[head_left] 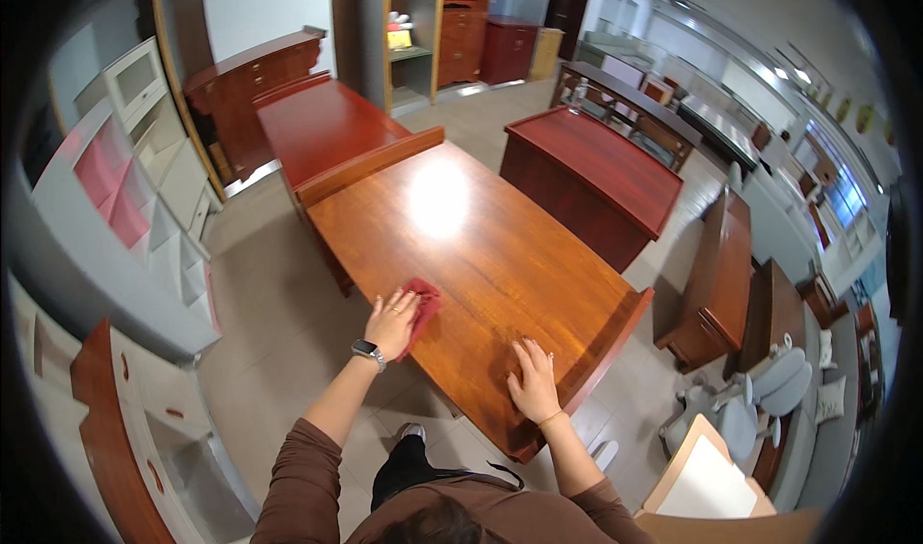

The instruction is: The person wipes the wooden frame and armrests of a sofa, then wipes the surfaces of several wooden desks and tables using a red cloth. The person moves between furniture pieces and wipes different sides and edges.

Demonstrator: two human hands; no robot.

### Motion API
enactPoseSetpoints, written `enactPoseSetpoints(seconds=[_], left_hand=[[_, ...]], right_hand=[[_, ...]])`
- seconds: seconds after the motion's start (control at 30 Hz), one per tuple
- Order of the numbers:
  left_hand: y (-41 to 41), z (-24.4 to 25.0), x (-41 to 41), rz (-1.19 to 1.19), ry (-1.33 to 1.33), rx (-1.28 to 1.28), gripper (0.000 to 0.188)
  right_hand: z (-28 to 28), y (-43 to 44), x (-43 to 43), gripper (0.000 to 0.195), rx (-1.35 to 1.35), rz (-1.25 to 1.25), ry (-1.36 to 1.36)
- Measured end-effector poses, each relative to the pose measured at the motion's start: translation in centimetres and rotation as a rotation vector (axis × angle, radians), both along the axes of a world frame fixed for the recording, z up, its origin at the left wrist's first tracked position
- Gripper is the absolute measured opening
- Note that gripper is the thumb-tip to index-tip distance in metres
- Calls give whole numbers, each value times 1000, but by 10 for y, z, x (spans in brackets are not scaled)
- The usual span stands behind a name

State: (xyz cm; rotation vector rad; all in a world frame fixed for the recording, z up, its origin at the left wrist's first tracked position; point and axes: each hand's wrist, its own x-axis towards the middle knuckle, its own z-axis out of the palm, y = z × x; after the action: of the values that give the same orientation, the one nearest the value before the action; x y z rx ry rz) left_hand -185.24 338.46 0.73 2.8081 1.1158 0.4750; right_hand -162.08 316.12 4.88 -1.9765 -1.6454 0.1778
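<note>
A glossy brown wooden table [490,256] with raised end rails stretches out before me, a bright light reflected near its far end. At the table's left edge, my left hand [393,320] lies flat on a folded red cloth [425,306], fingers over its left part; a bit of the cloth hangs by the edge. A watch is on that wrist. My right hand [533,382] rests on the tabletop near the closer end rail, fingers spread and holding nothing.
A red wooden table [332,126] adjoins the far end. Beyond the right side stands a dark red desk [591,162] with a plastic bottle [579,93]. Grey shelving [108,234] is at left; a wooden bench [714,277] and a grey swivel chair [743,421] are at right.
</note>
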Motion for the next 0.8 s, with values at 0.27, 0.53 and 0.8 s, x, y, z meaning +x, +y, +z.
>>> enactPoseSetpoints(seconds=[0.27,0.53,0.8], left_hand=[[142,-16,-29,315,-142,71,52],[-27,29,41,-567,32,93,54],[19,28,47,-656,-77,48,45]], right_hand=[[-23,0,3,61,-223,-220,-50],[-19,4,11,50,-120,-281,118],[-21,-5,16,44,-90,-288,57]])
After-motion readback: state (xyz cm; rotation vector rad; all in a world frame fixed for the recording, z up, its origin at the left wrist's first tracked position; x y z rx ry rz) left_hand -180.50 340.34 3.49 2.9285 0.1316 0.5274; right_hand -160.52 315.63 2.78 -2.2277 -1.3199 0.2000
